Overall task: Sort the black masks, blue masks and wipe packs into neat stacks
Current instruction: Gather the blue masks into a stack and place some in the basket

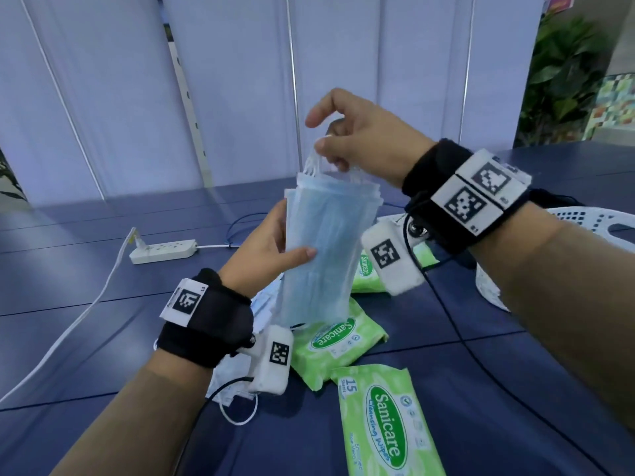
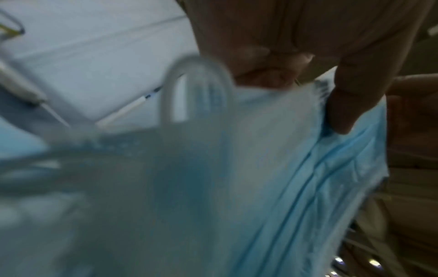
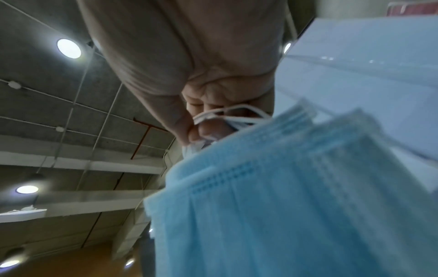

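A bundle of blue masks (image 1: 326,245) hangs upright above the table. My right hand (image 1: 343,139) pinches their white ear loops (image 3: 227,116) at the top. My left hand (image 1: 275,245) grips the bundle from the left side, thumb across its front. The same blue masks (image 2: 320,178) fill the left wrist view, and the blue masks (image 3: 284,206) hang below my right fingers (image 3: 206,131) in the right wrist view. Three green wipe packs lie on the table: one (image 1: 385,420) nearest me, one (image 1: 336,341) under the bundle, one (image 1: 369,273) farther back. More masks (image 1: 237,383) lie under my left wrist. No black masks show.
A white power strip (image 1: 163,251) with its cable lies at the left on the dark blue table (image 1: 103,338). A white perforated basket (image 1: 584,218) stands at the right. Black cables trail from both wrist cameras. White panels stand behind the table.
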### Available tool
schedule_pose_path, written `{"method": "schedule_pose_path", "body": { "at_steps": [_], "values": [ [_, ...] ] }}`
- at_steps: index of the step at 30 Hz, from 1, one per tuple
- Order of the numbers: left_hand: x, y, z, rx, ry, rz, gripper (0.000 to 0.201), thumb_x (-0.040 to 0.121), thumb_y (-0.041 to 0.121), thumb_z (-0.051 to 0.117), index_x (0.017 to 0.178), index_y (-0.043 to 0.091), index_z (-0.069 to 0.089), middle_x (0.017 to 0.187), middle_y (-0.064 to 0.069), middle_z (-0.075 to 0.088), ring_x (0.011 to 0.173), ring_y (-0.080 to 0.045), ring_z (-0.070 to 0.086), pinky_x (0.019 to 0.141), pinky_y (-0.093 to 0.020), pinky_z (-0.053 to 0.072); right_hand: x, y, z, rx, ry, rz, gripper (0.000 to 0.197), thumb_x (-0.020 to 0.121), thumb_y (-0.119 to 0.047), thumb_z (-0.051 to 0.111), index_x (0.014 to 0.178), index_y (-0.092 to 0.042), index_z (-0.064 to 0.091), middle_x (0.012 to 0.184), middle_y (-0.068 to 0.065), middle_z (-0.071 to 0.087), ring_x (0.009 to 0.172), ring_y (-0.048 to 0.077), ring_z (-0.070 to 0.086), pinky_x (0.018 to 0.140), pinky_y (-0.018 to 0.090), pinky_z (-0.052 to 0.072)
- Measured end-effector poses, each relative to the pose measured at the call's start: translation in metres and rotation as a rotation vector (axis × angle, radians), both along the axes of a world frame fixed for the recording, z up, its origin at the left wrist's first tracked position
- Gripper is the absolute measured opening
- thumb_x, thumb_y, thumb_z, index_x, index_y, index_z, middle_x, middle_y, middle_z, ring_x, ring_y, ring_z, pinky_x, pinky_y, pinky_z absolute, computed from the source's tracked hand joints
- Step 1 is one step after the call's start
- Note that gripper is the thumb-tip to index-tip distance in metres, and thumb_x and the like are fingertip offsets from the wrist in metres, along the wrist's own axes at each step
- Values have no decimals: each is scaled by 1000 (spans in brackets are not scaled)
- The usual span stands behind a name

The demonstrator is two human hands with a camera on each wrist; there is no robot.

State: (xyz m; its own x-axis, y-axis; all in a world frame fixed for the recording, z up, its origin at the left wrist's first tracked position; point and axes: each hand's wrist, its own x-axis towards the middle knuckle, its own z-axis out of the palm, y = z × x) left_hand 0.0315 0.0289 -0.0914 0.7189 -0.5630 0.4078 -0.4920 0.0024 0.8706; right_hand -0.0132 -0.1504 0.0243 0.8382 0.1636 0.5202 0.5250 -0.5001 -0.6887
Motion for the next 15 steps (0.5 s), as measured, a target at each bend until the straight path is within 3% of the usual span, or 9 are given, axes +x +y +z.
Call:
{"method": "schedule_pose_path", "body": {
  "at_steps": [3,6,8,12,14,15],
  "values": [
    [-8,-7,-2,-116,142,-29,54,73,9,68,123,17,51,111,7,69,104,-11,65,82,-24,52,3,15,17,-109,82,122,34,87,0,54,118,-13,50,51,-7,51,48,12,41,48,16,33],
    [-11,-8,-4,-168,224,-110,62,56,25,84,113,18,58,101,7,73,96,-11,68,77,-24,54,5,28,26,-259,152,254,44,84,1,59,122,-19,48,65,1,53,59,18,43,60,28,35],
    [-10,-5,-2,-259,277,-203,81,50,37,89,121,20,53,106,5,71,98,-14,67,79,-28,55,5,32,31,-394,187,283,50,83,2,60,126,-21,45,68,0,54,63,19,46,63,27,38],
    [-10,-3,4,-385,274,-250,101,57,32,87,141,16,35,117,-7,66,103,-24,65,83,-35,53,3,37,29,-562,188,250,51,84,-2,62,127,-24,45,75,0,62,73,25,58,70,24,45],
    [-14,-6,8,-395,227,-165,94,60,23,84,139,10,35,118,-13,64,105,-28,63,85,-38,53,3,40,23,-581,170,215,49,84,-2,60,127,-24,46,74,-5,60,67,17,53,63,16,43],
    [-15,-8,11,-410,193,-106,79,65,16,79,134,9,41,116,-14,64,103,-28,63,85,-39,53,3,41,20,-561,154,202,48,85,-1,57,126,-23,47,74,-4,59,65,15,51,60,14,43]
  ]
}}
